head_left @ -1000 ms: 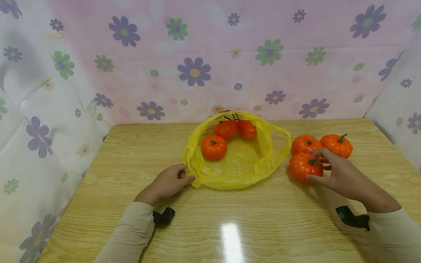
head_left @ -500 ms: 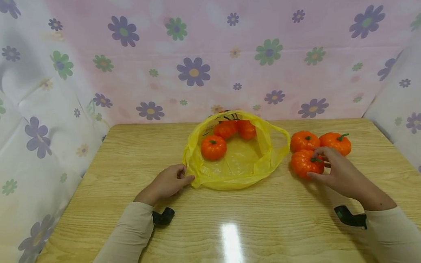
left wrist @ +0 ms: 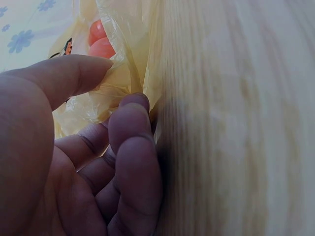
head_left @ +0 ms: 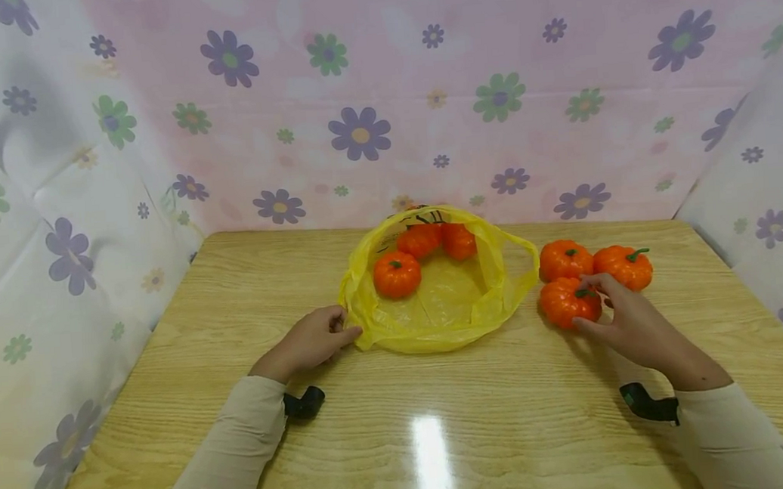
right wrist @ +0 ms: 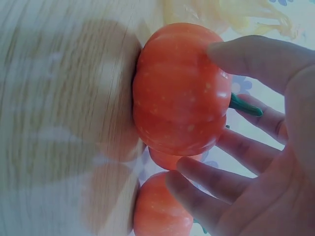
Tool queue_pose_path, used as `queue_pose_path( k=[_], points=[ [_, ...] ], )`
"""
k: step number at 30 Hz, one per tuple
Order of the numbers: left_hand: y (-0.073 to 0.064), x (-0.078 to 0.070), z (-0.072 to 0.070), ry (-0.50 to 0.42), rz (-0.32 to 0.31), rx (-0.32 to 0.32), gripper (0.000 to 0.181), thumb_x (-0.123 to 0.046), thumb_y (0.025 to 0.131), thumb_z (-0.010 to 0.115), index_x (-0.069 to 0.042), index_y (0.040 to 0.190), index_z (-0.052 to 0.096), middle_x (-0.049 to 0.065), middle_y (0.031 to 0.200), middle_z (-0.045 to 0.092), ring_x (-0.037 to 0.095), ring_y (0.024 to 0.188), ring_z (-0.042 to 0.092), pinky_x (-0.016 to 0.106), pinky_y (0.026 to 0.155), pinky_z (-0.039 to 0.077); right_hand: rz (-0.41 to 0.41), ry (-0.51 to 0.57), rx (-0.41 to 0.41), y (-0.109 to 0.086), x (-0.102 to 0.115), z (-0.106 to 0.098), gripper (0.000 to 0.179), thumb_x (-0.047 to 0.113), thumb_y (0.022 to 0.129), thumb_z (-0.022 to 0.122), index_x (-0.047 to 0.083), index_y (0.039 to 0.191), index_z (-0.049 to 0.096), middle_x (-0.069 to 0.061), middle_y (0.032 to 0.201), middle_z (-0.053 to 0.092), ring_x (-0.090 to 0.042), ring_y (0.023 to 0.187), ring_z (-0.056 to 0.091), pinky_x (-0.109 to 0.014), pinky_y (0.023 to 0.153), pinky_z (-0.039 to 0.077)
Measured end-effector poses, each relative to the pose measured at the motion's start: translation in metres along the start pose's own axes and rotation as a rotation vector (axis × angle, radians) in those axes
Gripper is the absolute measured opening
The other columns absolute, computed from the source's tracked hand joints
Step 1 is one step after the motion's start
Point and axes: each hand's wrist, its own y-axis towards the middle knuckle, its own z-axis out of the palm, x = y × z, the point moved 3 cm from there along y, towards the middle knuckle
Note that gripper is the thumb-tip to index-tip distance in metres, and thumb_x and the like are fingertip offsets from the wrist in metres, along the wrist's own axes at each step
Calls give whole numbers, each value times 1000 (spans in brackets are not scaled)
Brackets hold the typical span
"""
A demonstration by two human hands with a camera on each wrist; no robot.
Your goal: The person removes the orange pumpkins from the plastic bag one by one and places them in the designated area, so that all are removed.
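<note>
My left hand (head_left: 311, 342) is at the left side of a yellow plastic bag (head_left: 432, 341), its thumb and curled fingers pinching the edge. The bag lies with its wide mouth facing me. Inside it are a small orange pumpkin (head_left: 397, 275) in front and others (head_left: 459, 241) farther back, partly hidden. To the right, my right hand (head_left: 632, 326) holds the nearest pumpkin (right wrist: 179, 91) from above, thumb on its near side and fingers over the far side, beside the green stem. This pumpkin sits low at the tabletop.
Two more pumpkins, one at the back left (head_left: 566, 259) and one with a longer stem (head_left: 623, 267), stand just behind the held one. The bag's handle loop (head_left: 524, 262) reaches close to them. Flowered cloth (head_left: 424, 121) walls the wooden table (head_left: 351, 444) at the back and sides.
My right hand and its pumpkin have moved slightly away from me, and the two pumpkins behind have shifted back a little too. The left hand and bag stay in place.
</note>
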Motion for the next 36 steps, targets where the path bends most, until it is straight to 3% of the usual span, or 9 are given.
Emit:
queue_pose_path(
  k=[10,13,16,19,21,23,28,32,36],
  points=[
    [-1,0,1,0,-8,-1,33,-37,99,64,-12,81,50,-2,63,48,13,51,43,26,48,35,41,13,66,-1,-1,2,64,16,94,71,-8,141,34,-32,136,51,-55,129,43,-71,99,37],
    [-2,-1,2,-2,-13,0,32,-36,98,64,-12,82,51,-2,63,49,13,51,44,26,49,35,13,15,42,-2,1,1,66,15,93,72,-6,143,33,-32,138,48,-57,129,41,-73,98,35],
    [-2,-2,1,-10,-12,1,32,-36,98,64,-12,81,51,-1,64,49,13,51,44,26,49,36,-57,1,-41,-1,7,-1,65,11,91,73,-5,143,37,-32,139,47,-56,126,43,-70,97,36],
    [-2,-2,0,-9,-11,-3,32,-36,98,64,-12,81,51,-1,64,48,13,52,44,26,49,36,-130,-34,-168,-1,18,-5,58,5,89,74,-4,138,45,-28,134,52,-51,120,51,-35,112,41],
    [-1,-2,0,-4,-11,-7,32,-36,98,64,-12,81,50,-1,64,48,14,52,44,26,49,36,-161,-52,-255,-1,26,-7,53,2,88,74,-2,135,50,-24,129,56,-45,115,55,-8,106,35],
    [-1,-2,0,2,-11,-7,33,-36,98,64,-12,81,50,-2,64,48,13,52,45,26,49,36,-180,-50,-332,-2,34,-9,49,0,87,74,-2,131,54,-21,126,58,-35,112,56,5,94,23],
    [0,-2,2,4,-16,-7,33,-37,98,64,-12,81,50,-1,64,49,14,52,44,26,49,37,-237,10,-452,-3,53,-8,44,-8,83,73,-2,125,60,-17,122,62,-9,113,51,2,96,31],
    [1,0,2,0,-18,0,35,-39,98,64,-12,81,49,0,63,49,14,52,45,27,50,37,-280,20,-464,-2,66,-1,45,-11,80,75,-1,122,62,-16,119,64,-12,113,52,-4,98,31],
    [0,2,1,-1,-23,-2,36,-40,98,64,-12,81,48,0,63,50,14,52,46,27,50,37,-281,23,-424,1,74,8,43,-8,82,75,2,122,63,-11,121,64,-20,116,51,-5,100,29]
  ],
)
